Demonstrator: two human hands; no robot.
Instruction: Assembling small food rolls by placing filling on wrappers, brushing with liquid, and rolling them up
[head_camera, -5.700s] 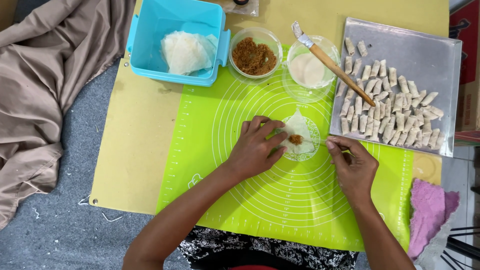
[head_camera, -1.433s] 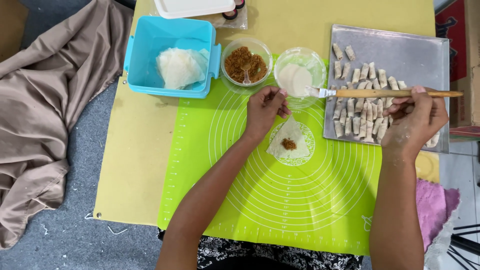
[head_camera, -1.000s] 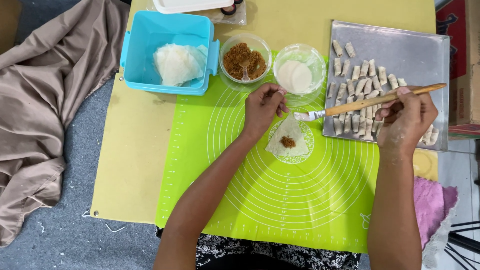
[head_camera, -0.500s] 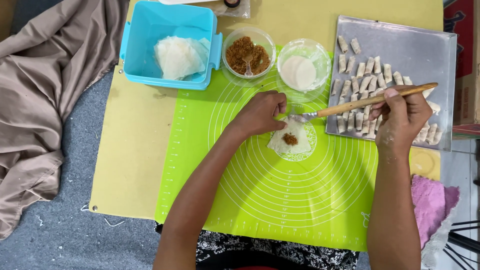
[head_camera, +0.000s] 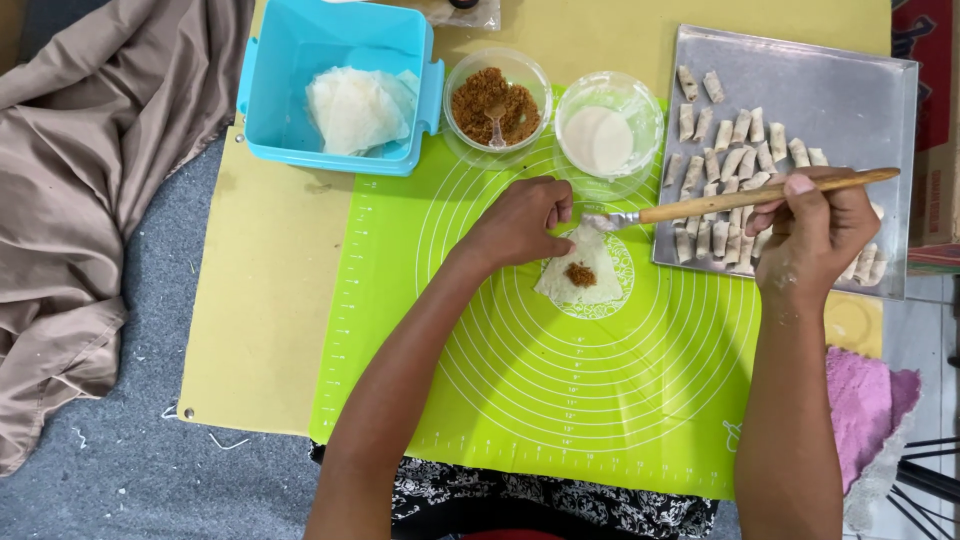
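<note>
Your left hand (head_camera: 522, 222) pins the wrapper (head_camera: 583, 268); your right hand (head_camera: 815, 235) pinches the brush (head_camera: 740, 202). Overwetting near the filling (head_camera: 580, 274) could tear it.

One head-worn camera looks straight down, fairly close, onto the green mat (head_camera: 560, 400).

I am looking down at a low yellow bench (head_camera: 260, 300) sitting on a grey carpeted floor (head_camera: 120, 490), with a green silicone mat (head_camera: 560, 400) lying across its middle. A blue tub (head_camera: 300, 40), two clear bowls (head_camera: 497, 105) (head_camera: 608, 135) and a metal tray (head_camera: 840, 90) are resting along its far edge. Beige cloth (head_camera: 90, 200) is lying on the floor at the left, and a pink towel (head_camera: 870, 410) is lying at the right.
</note>
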